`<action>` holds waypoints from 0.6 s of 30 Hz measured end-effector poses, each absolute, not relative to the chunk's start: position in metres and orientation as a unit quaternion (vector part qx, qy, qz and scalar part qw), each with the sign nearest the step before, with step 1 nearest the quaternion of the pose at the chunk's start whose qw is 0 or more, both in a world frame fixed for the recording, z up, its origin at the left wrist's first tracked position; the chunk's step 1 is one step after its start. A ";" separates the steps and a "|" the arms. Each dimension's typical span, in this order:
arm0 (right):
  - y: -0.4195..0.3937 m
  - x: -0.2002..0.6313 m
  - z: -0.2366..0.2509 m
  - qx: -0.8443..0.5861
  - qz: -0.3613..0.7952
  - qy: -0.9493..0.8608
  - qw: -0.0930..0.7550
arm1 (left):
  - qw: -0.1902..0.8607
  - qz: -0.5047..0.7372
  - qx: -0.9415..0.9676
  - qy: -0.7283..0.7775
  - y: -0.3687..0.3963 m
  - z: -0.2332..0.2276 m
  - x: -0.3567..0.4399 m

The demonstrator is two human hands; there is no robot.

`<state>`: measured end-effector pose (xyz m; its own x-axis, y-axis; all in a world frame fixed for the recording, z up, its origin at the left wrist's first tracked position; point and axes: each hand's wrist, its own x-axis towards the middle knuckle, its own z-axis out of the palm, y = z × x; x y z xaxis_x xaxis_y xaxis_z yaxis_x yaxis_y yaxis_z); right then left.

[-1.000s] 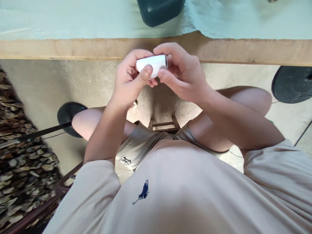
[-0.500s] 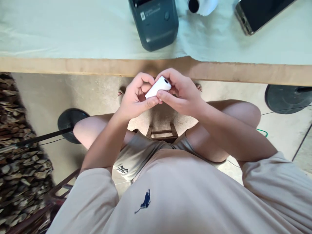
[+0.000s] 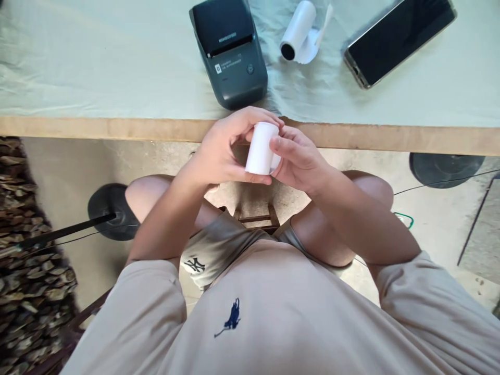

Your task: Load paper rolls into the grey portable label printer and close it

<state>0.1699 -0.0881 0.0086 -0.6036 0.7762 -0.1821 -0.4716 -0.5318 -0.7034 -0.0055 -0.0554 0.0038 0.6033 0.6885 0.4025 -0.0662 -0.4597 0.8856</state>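
Both hands hold a small white paper roll (image 3: 261,149) just below the table's front edge. My left hand (image 3: 221,148) wraps it from the left, with fingers over its top end and the thumb under its lower end. My right hand (image 3: 299,159) presses on its right side. The roll stands nearly upright between them. On the table, close beyond the hands, sits a dark grey label printer (image 3: 229,49) with its lid shut.
A second white paper roll (image 3: 299,28) with a loose tail lies right of the printer, and a black phone (image 3: 398,36) lies face up further right. The table (image 3: 97,78) has a pale green cover and a wooden front edge. Dark round bases stand on the floor at both sides.
The roll has turned from lying sideways to nearly upright in my hands. The view has tilted up, bringing the printer, the second roll and the phone into sight.
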 end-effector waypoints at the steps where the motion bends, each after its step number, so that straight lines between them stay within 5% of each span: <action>1: -0.087 0.171 0.009 -0.252 0.837 -0.313 0.370 | 0.470 0.419 0.753 0.192 -0.055 -0.001 -0.003; 9: -0.083 0.159 0.022 -0.234 0.841 -0.352 0.339 | 0.440 0.500 0.742 0.082 -0.038 -0.037 -0.020; 18: -0.086 0.145 0.020 -0.250 0.813 -0.385 0.357 | 0.506 0.433 0.744 0.053 -0.047 -0.009 -0.040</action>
<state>0.1446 -0.0862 0.0204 -0.6193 0.7740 -0.1319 -0.3879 -0.4477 -0.8057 -0.0397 -0.0473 -0.0087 0.6201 0.5177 0.5895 -0.3587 -0.4812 0.7998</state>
